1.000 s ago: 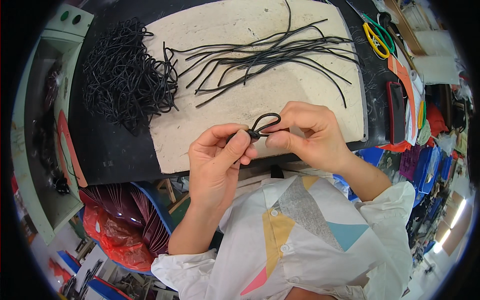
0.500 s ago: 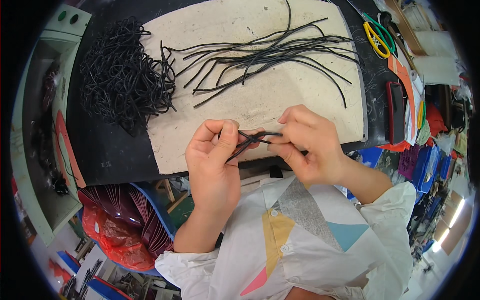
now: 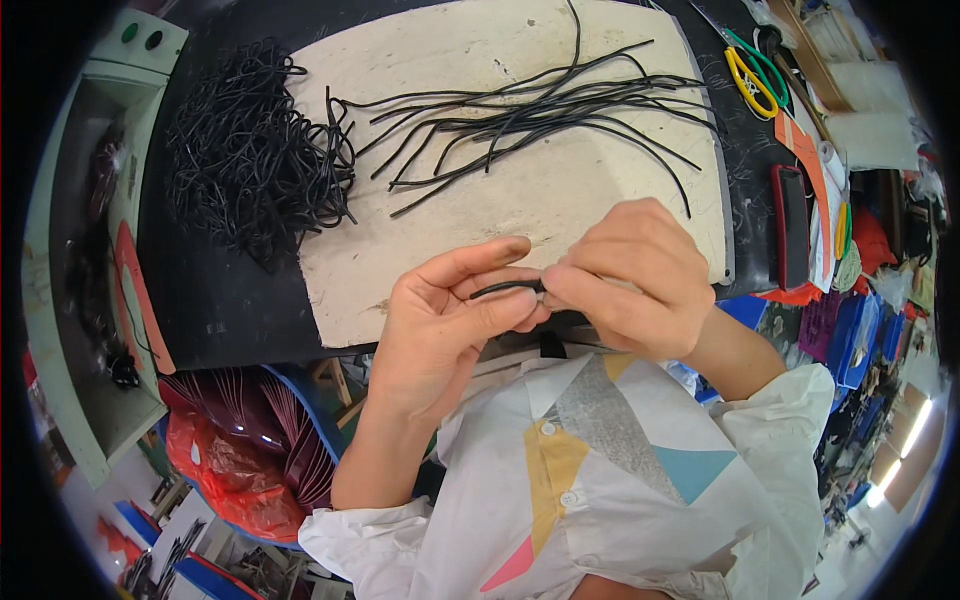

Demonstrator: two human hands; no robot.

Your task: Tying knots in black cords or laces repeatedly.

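Close to my body, over the near edge of a pale board [image 3: 440,240], my two hands meet around a black cord [image 3: 505,288]. My right hand [image 3: 640,280] pinches it between thumb and curled fingers, which hide much of it. A short piece lies between the thumb and bent fingers of my left hand [image 3: 450,315], whose index finger stretches out above it. Whether a knot is in the cord cannot be seen. Beyond my hands, several loose black cords [image 3: 540,120] lie across the board, roughly side by side.
A tangled heap of black cord [image 3: 250,160] covers the board's left edge and the black tabletop [image 3: 220,315]. At the right lie scissors with yellow and green handles [image 3: 755,80] and a red-edged phone [image 3: 790,225]. Below the table's left part sits a blue bin [image 3: 320,420] with red plastic.
The crossed loop of cord between my hands is no longer visible; only a short piece shows. My right hand has turned and closed in on my left, whose index finger has straightened.
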